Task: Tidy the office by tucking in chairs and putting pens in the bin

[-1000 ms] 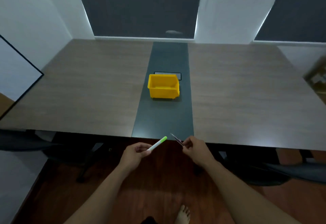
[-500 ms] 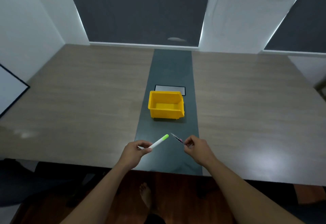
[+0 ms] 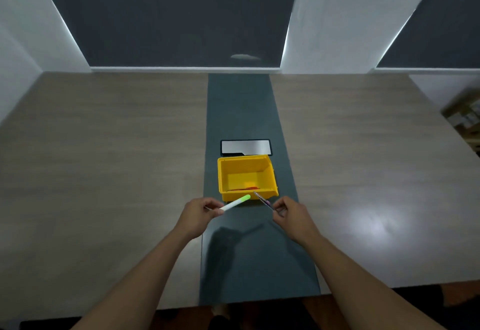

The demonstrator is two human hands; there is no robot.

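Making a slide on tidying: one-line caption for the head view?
Left hand with a green-tipped marker and right hand with a dark pen, both pointed at the yellow bin on the table.

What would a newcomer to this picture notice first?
The bright yellow bin stands on the dark centre strip of the table. Just in front of it, the left hand pinches a green-capped white marker and the right hand pinches a thin dark pen, both tips aimed at the bin.

Dim room, glare patch on table, wide-angle edge distortion, blurred right edge
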